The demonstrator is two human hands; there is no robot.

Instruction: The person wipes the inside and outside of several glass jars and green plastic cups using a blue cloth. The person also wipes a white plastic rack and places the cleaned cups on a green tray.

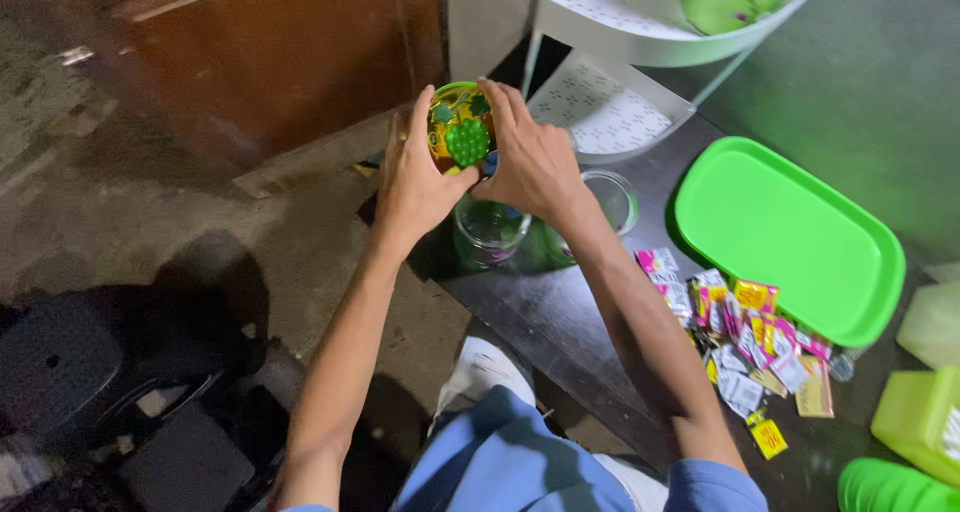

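Both my hands hold a round gold-coloured lid (459, 132) with a green grape pattern, up above the near corner of a dark table (560, 322). My left hand (412, 180) grips its left side and my right hand (532, 160) grips its right side. Directly below the lid stands a clear glass jar (487, 234) with its mouth uncovered. A second clear glass jar (610, 200) stands just behind my right wrist, partly hidden.
A green plastic tray (790, 237) lies on the table to the right. Several small colourful sachets (745, 337) are scattered in front of it. A white tiered rack (625, 62) stands behind. Green plastic containers (915, 422) sit at far right. A brown wooden door (270, 52) is at left.
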